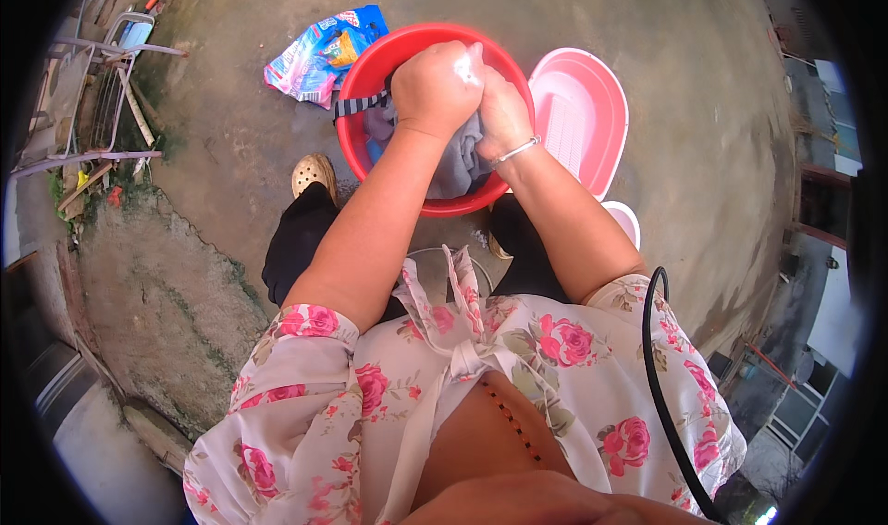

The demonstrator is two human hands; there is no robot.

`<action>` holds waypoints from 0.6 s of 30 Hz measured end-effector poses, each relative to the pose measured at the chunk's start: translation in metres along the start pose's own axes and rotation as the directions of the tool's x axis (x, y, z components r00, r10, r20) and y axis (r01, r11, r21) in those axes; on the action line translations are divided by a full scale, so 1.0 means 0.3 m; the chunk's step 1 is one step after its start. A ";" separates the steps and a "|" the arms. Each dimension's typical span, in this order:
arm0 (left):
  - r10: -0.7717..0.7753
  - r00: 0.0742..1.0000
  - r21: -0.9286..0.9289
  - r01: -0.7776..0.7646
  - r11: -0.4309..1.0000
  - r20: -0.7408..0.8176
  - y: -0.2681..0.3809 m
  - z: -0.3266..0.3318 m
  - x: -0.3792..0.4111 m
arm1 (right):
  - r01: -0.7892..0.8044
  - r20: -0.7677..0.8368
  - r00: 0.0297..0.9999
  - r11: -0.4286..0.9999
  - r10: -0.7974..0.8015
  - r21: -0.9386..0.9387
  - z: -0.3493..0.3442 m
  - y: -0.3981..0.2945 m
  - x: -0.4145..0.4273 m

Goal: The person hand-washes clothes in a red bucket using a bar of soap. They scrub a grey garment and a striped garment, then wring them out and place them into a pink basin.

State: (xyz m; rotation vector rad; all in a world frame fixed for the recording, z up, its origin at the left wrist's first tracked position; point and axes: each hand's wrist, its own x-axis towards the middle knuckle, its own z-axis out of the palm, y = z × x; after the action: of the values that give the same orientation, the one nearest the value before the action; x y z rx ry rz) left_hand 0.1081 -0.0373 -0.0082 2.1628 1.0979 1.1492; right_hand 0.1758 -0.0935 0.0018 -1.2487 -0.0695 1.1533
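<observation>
Over a red plastic basin [424,208], my left hand [440,84] and my right hand [503,109] are pressed together, fingers curled. The left-side arm in the picture ends in a fist with a white, shiny patch near the knuckles; the other wrist wears a silver-coloured bangle [517,149]. Whether cloth is pinched between the hands cannot be seen. Below them, grey cloth [454,168] lies bunched in the basin, and a black-and-grey striped piece [361,104] hangs over its left rim.
A blue and pink detergent bag [326,53] lies left of the basin. On the right stand a pink plastic tub [603,122] with a ribbed panel and a smaller white-rimmed vessel [624,221]. Metal racks [104,102] are at the far left. The ground is wet concrete.
</observation>
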 end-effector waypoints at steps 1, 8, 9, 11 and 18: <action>-0.064 0.997 0.012 0.064 0.998 -0.051 -0.026 -0.004 0.020 | 0.058 0.021 0.998 0.998 -0.058 0.019 0.010 0.011 -0.016; 0.181 0.974 -0.148 -0.161 0.976 0.134 0.112 0.041 -0.093 | 0.314 0.203 0.947 0.858 -0.250 -0.407 -0.313 0.099 0.348; 0.223 0.951 -0.180 -0.187 0.966 0.212 0.109 0.045 -0.126 | 0.068 0.131 0.991 0.966 -0.036 -0.251 -0.246 0.084 0.291; 0.168 0.986 -0.184 -0.165 0.969 0.006 0.073 0.049 -0.082 | -0.135 0.339 0.940 0.953 0.037 0.272 -0.246 0.087 0.267; -0.162 0.986 -0.033 0.162 0.986 -0.023 -0.055 0.009 0.045 | -0.080 0.175 0.981 0.996 0.086 -0.041 -0.012 -0.052 -0.005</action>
State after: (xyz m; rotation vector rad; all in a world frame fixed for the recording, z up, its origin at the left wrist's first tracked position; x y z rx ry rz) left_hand 0.1078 -0.0167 -0.0146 1.9994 1.2339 1.1155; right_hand 0.1873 -0.0951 0.0132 -1.1856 -0.1711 1.3384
